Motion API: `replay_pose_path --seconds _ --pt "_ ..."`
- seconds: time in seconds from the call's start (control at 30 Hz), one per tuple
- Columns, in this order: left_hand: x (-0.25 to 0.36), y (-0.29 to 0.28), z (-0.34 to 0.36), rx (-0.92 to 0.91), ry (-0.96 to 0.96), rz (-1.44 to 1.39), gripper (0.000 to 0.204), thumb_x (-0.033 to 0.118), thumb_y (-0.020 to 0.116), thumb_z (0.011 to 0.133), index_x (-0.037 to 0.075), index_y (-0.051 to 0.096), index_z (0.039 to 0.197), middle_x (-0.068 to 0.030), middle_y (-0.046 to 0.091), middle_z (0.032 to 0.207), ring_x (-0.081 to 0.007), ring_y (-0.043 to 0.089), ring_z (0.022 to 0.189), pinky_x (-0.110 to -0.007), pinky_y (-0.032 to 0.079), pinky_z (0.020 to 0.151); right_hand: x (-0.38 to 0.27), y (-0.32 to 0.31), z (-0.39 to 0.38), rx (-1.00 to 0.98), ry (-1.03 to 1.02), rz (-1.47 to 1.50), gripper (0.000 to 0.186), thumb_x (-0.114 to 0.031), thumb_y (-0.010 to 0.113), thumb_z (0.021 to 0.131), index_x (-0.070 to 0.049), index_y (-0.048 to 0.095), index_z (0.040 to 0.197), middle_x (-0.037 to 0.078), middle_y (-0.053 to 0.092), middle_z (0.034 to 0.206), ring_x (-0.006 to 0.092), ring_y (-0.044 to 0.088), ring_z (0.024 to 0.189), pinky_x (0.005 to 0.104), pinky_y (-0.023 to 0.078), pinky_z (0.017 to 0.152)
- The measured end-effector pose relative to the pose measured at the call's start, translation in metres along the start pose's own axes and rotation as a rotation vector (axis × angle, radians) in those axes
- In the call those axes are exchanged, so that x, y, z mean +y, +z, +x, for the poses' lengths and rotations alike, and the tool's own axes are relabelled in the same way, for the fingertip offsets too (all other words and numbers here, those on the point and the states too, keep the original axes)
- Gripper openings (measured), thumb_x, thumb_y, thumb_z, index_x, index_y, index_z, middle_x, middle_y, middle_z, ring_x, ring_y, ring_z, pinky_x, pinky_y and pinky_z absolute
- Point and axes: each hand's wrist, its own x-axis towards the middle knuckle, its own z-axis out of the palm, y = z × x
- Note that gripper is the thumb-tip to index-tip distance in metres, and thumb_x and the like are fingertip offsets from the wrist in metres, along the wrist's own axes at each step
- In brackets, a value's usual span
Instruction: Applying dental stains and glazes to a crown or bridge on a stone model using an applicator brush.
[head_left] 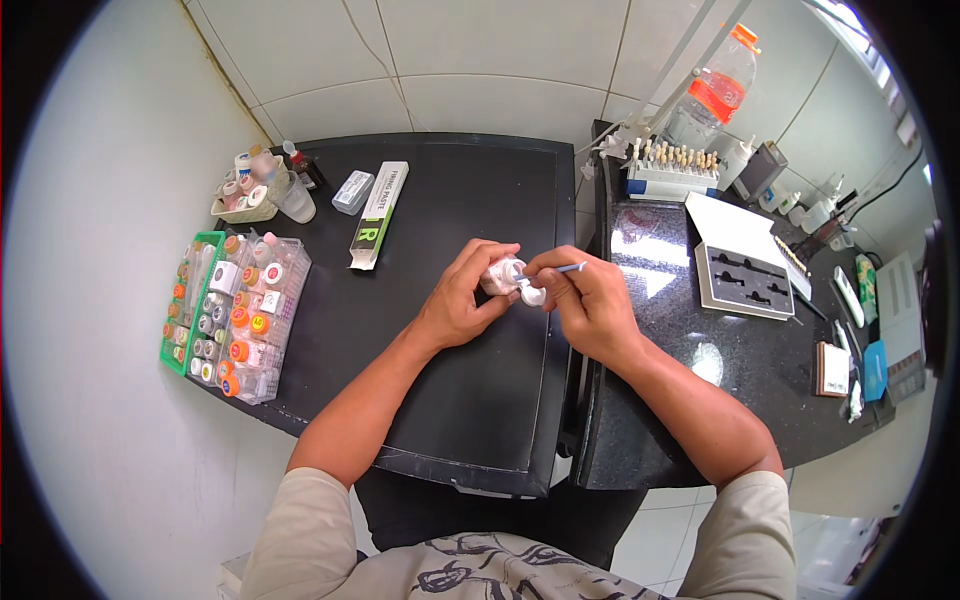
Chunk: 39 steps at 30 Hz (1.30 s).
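Over the black desk mat, my left hand is closed around a small whitish-pink jar. A round white lid hangs open beside the jar's mouth, close to my right fingers. Pinched in my right hand is a thin blue stick. Its lower end reaches to the jar's opening; my fingers partly hide the tip, and the jar's contents are too small to make out.
At the left stand a clear organiser of small capped jars, a green rack and a basket. A long paste box lies behind my hands. On the right counter are a shade guide, an open white case and a bottle.
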Motion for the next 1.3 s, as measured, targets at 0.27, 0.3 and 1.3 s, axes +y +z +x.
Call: replay_pose_path --seconds 0.27,0.3,1.3 --pt "0.000 0.001 -0.003 0.037 -0.102 -0.115 0.058 0.005 0.076 0.090 0.003 0.053 0.143 -0.0120 0.068 0.117 -0.0219 0.068 0.110 -0.034 0.055 0.094 -0.005 -0.002 0.003 0.010 0.031 -0.023 0.014 -0.010 0.061 0.109 0.000 0.071 0.106 0.012 0.073 0.090 0.0204 0.070 0.063 0.0336 0.055 0.059" --pt "0.001 0.001 -0.003 0.017 -0.086 -0.077 0.057 0.006 0.076 0.090 0.004 0.053 0.143 -0.0118 0.068 0.116 -0.0224 0.069 0.109 -0.035 0.055 0.094 -0.005 -0.003 0.003 -0.035 0.066 -0.034 0.015 -0.011 0.061 0.109 -0.001 0.071 0.107 0.011 0.073 0.090 0.0198 0.070 0.063 0.0335 0.055 0.059" --pt "0.000 0.002 -0.002 0.076 -0.008 -0.062 0.054 0.003 0.079 0.088 0.004 0.060 0.139 -0.0142 0.063 0.129 -0.0301 0.071 0.110 -0.039 0.057 0.092 -0.004 -0.001 0.001 -0.060 0.039 0.012 0.010 -0.007 0.063 0.106 -0.001 0.071 0.110 0.012 0.075 0.097 0.0208 0.071 0.063 0.0341 0.057 0.060"
